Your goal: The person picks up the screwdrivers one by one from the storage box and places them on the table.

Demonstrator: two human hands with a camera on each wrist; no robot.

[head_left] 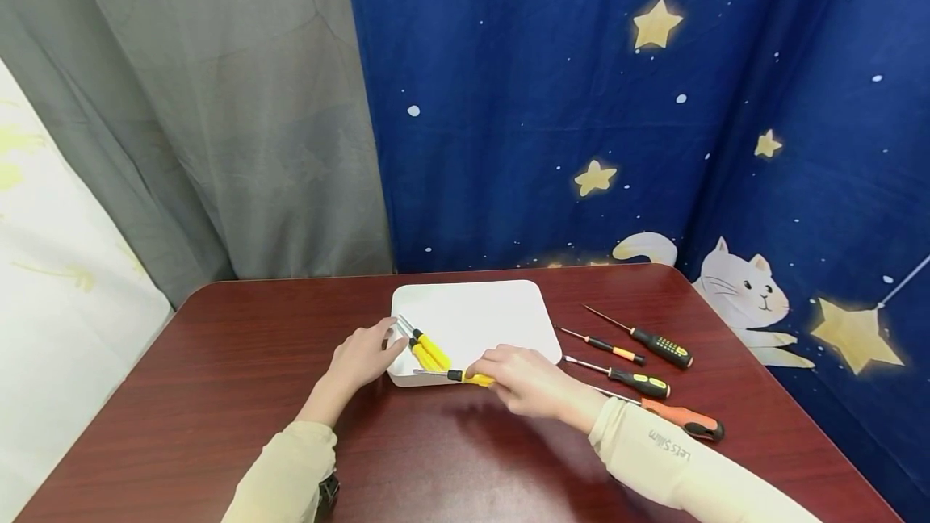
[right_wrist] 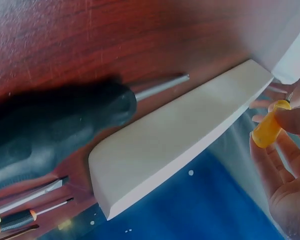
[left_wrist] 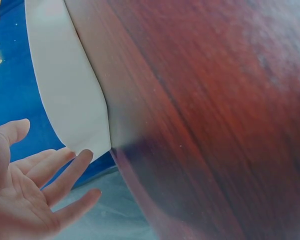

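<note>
A shallow white tray (head_left: 479,313) sits near the far edge of the table. Two yellow-handled screwdrivers (head_left: 429,352) lie side by side at its front left, shafts pointing back and left. My right hand (head_left: 526,382) pinches another yellow-handled screwdriver (head_left: 477,380) by its handle over the tray's front rim, with the shaft pointing left. In the right wrist view, thumb and fingers are around the yellow handle (right_wrist: 267,131). My left hand (head_left: 366,352) is at the tray's left side, its fingers spread and loosely extended, fingertips right at the tray corner in the left wrist view.
Right of the tray, several screwdrivers lie on the dark red table (head_left: 240,370): a black one (head_left: 661,347), a small orange-and-black one (head_left: 613,348), a black-and-yellow one (head_left: 639,382) and a large orange one (head_left: 683,418) near my right forearm. Curtains (head_left: 508,103) hang behind.
</note>
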